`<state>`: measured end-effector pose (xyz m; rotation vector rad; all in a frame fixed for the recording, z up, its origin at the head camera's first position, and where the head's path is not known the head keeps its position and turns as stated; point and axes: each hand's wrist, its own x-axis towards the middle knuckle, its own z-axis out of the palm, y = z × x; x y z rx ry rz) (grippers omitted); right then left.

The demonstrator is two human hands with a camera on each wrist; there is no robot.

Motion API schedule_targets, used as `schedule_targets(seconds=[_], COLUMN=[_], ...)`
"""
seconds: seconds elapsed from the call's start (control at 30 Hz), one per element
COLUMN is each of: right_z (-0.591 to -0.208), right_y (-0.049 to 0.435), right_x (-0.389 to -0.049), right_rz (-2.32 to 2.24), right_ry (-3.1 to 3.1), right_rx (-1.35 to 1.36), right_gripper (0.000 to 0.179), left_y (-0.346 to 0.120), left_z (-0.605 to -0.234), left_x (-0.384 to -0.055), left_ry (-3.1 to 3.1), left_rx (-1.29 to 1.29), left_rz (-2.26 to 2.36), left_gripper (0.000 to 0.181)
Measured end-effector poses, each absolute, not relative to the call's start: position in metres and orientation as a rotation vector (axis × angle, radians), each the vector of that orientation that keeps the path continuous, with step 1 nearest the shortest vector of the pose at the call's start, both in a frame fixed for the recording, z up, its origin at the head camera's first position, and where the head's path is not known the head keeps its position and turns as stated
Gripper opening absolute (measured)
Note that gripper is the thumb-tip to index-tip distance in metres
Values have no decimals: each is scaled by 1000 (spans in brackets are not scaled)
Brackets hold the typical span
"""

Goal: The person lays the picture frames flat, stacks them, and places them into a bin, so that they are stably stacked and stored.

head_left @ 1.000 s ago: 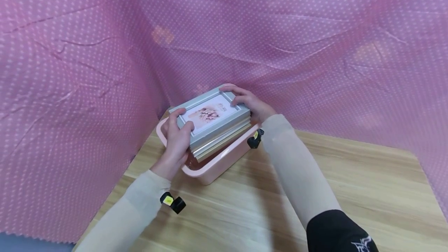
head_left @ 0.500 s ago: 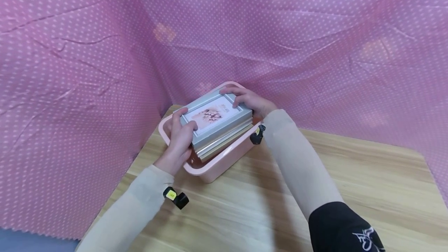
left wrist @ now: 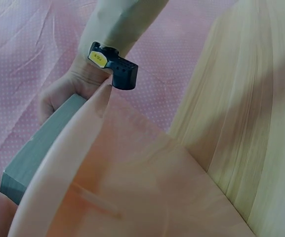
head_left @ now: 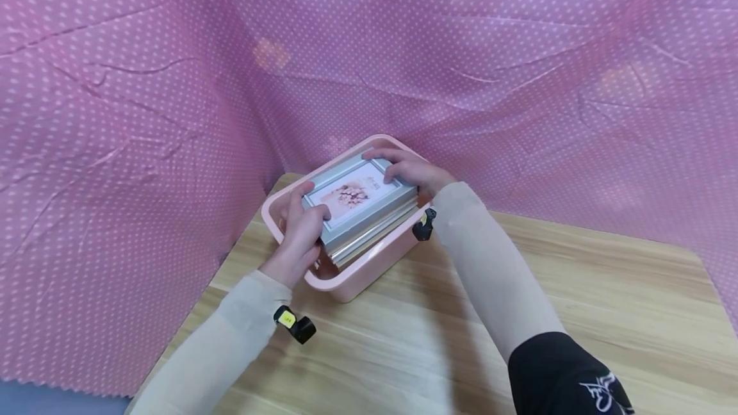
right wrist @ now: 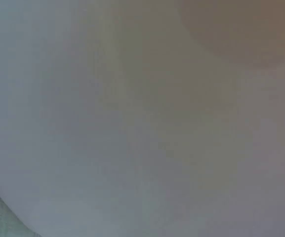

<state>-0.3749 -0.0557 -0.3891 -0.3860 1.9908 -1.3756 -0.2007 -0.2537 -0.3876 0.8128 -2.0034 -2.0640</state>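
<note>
Both hands hold a stack of picture frames, partly inside a pink plastic basin (head_left: 375,268). On top lies a pale grey-green picture frame (head_left: 352,196) with a pink flower print; silver and gold edges show beneath it. My left hand (head_left: 301,228) grips the near-left end, thumb on the frame's face. At the far-right end my right hand (head_left: 408,168) grips with fingers over the top border. In the left wrist view the frame's side (left wrist: 41,145) shows behind the basin's rim (left wrist: 65,153). The right wrist view is filled by a blurred pale surface.
The basin stands on a wood-grain table (head_left: 548,287) near its back-left corner. A pink polka-dot cloth (head_left: 369,50) hangs behind and to the left. Small black wrist cameras (head_left: 295,324) sit on both sleeves.
The stack has sunk lower into the basin and shifted slightly right in the head view, with both hands still gripping it. More of the basin's rim shows around it.
</note>
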Motion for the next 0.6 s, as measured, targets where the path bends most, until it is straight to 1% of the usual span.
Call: schedule_targets(seconds=[0.13, 0.3, 0.6], right_z=[-389, -392, -394], right_y=[-55, -55, -56], right_x=[-374, -375, -376], right_rz=[-1361, -1361, -1346], right_ry=[1971, 1963, 1968], right_rx=[-326, -355, -369], right_gripper=[61, 63, 63], left_y=[-253, -251, -251], left_z=[-388, -389, -390], left_x=[-201, -202, -202], left_ry=[-2011, -2012, -2085], left_rx=[806, 793, 820], left_rz=[-2054, -2047, -2017], left_gripper=[91, 91, 84])
